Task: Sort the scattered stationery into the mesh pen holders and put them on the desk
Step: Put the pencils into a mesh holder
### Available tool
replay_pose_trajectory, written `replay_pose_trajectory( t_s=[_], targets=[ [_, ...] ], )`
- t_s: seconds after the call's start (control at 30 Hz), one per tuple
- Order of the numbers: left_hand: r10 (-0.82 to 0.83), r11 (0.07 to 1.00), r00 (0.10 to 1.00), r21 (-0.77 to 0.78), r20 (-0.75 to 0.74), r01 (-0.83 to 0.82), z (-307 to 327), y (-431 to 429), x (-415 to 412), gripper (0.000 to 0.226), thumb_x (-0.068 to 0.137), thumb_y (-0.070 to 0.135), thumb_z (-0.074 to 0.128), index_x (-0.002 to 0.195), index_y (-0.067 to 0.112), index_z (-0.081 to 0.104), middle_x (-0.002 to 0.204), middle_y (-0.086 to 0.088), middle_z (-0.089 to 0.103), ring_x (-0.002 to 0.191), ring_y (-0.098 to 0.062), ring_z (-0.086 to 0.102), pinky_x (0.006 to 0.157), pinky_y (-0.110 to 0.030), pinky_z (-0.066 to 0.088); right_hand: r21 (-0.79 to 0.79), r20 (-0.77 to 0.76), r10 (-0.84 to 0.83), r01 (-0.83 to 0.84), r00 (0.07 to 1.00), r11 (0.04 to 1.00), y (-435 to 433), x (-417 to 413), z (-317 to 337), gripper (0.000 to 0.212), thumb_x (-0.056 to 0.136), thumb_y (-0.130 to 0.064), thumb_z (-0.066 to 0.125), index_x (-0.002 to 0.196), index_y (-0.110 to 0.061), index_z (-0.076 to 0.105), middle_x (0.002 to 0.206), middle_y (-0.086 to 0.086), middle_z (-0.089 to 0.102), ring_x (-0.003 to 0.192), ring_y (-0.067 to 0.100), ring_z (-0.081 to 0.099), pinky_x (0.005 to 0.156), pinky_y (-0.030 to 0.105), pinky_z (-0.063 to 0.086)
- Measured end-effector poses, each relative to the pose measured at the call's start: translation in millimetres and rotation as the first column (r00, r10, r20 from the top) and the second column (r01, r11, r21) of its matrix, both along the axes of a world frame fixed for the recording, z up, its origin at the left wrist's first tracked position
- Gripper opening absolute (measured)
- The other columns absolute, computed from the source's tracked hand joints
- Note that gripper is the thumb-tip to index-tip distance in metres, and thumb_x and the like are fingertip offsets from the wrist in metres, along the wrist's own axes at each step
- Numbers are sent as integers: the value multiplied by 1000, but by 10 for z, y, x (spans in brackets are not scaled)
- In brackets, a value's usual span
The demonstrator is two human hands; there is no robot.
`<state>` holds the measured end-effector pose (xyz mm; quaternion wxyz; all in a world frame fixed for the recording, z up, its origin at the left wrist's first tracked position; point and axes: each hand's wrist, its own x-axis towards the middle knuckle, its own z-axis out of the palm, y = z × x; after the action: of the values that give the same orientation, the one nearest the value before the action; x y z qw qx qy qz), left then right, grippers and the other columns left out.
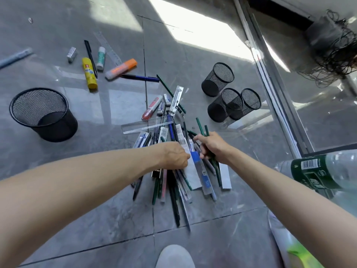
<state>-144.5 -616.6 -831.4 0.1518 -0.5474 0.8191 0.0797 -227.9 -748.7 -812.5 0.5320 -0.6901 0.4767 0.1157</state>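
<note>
Reaching down over a grey tiled floor (pixel 96 219), both hands work in a heap of pens and pencils (pixel 173 171). The left hand (pixel 174 155) lies knuckles-up on the heap with its fingers curled under and out of sight, so whether it grips anything cannot be told. The right hand (pixel 212 145) is closed around a bunch of green pencils (pixel 202 128), whose tips stick out above the fist; how many it holds is hard to make out. The heap is too tangled to count, though a clear ruler (pixel 146 124) lies across its far end.

Four black mesh holders stand on the floor: one wide holder (pixel 43 115) at the left, well apart from three narrow holders (pixel 229 95) clustered at the right, two of them touching. All four look empty.

Farther off lie a yellow glue stick (pixel 89 73), a white-and-green glue stick (pixel 101 58), an orange highlighter (pixel 121 68), a black pen (pixel 90 57), a blue pen (pixel 141 77) and a small eraser (pixel 71 54). A blurred blue item (pixel 15 57) is cut off at the left edge. A plastic bottle (pixel 318 171) is cut off at the right edge.
</note>
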Motion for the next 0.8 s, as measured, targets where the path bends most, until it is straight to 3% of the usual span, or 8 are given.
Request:
replay_pose_trajectory(
  t_s=[0.1, 0.2, 0.23, 0.3, 0.37, 0.5, 0.7, 0.8],
  targets=[
    [115, 975, 966, -159, -231, -154, -19, 204, 171, 20, 91, -1, 43, 105, 6, 55, 99, -8, 53, 85, -21, 51, 64, -33, 47, 179, 102, -145, 126, 984, 976, 67, 27, 14, 18, 100, -7, 37, 109, -3, 52, 56, 5, 40, 31, 6, 36, 31, 14, 21],
    [361, 826, 779, -211, -513, -522, -43, 372, 271, 23, 89, 1, 47, 109, 9, 54, 97, -6, 54, 82, -24, 56, 63, -39, 50, 279, 130, -206, 163, 970, 946, 155, 103, 39, 30, 97, -35, 47, 103, -8, 59, 54, 0, 40, 32, 3, 23, 31, 15, 15],
    [468, 709, 611, -141, -639, -691, -19, 398, 251, 22, 92, 7, 49, 113, 10, 53, 98, -6, 57, 83, -25, 57, 67, -40, 49, 327, 149, -243, 184, 959, 927, 196, 136, 56, 40, 93, -48, 48, 101, -10, 59, 54, -1, 41, 32, 3, 22, 31, 14, 14],
    [544, 394, 75, 175, -836, -902, 75, 391, 177, 24, 92, 15, 55, 115, 12, 51, 90, -7, 61, 81, -23, 57, 72, -37, 46, 453, 194, -348, 231, 917, 861, 308, 217, 94, 58, 84, -67, 44, 99, -12, 58, 58, 0, 42, 32, 3, 22, 31, 12, 14],
    [461, 266, -298, 451, -836, -852, 122, 338, 91, 23, 88, 17, 61, 109, 15, 51, 74, -1, 58, 69, -16, 54, 67, -33, 44, 524, 211, -385, 229, 899, 820, 435, 286, 111, 62, 77, -73, 47, 93, -13, 56, 58, -1, 42, 34, 3, 23, 31, 12, 15],
    [506, 429, -195, 441, -840, -789, 196, 329, -83, 3, 86, 15, 61, 86, 17, 59, 67, 8, 58, 62, -11, 54, 57, -22, 39, 340, 166, -288, 220, 943, 914, 637, 284, 104, 40, 90, -44, 57, 63, -16, 50, 46, -3, 46, 36, 7, 31, 36, 15, 15],
    [604, 518, 47, 347, -796, -782, 84, 501, -334, 13, 94, 24, 49, 82, 18, 51, 80, 3, 61, 74, -17, 56, 64, -33, 44, -10, -63, -99, 99, 993, 995, 633, -2, 17, 32, 99, -20, 43, 71, -6, 51, 53, 10, 52, 39, 16, 47, 37, 16, 36],
    [679, 626, 381, 222, -628, -748, -86, 660, -341, 19, 93, 22, 47, 74, 21, 41, 84, 2, 50, 79, -22, 51, 62, -33, 38, -90, -247, 132, -158, 960, 983, 683, -121, -130, 28, 95, -14, 46, 68, -8, 52, 53, 11, 48, 37, 16, 38, 38, 19, 28]
  ],
)
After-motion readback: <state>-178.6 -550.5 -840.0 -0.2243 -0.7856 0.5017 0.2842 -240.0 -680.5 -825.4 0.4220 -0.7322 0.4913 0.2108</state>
